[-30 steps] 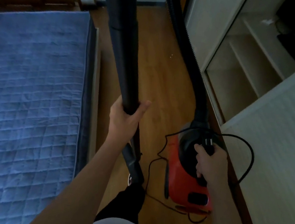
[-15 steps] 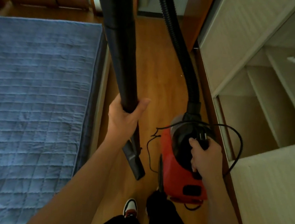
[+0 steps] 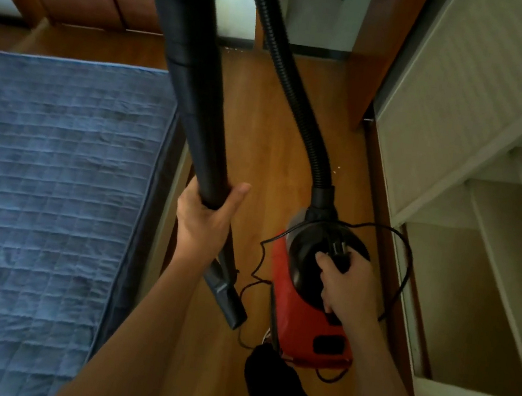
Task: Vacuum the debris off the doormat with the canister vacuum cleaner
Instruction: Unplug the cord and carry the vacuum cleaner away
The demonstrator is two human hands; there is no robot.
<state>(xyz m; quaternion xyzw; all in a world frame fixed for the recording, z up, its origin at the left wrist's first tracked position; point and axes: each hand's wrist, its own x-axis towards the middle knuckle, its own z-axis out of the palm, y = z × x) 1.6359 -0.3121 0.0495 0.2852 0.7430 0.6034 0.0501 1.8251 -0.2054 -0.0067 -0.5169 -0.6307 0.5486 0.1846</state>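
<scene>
The left hand grips the black tube. The right hand holds the red canister vacuum by its black top. The vacuum is between the bed and the shelves.

- One red canister vacuum.
- One ribbed hose, one smooth black wand, and one narrow nozzle at the wand's tip.
- One power cord, with one plug on it.
- Two bare hands: a left hand and a right hand.
- One blue quilted mattress.
- One dark trouser leg and one shoe (only a sliver of it shows).
- Three pale shelf boards, as far as they can be counted.
- Two small scatters of white specks on the wooden floor; the specks are too small to count singly.
</scene>
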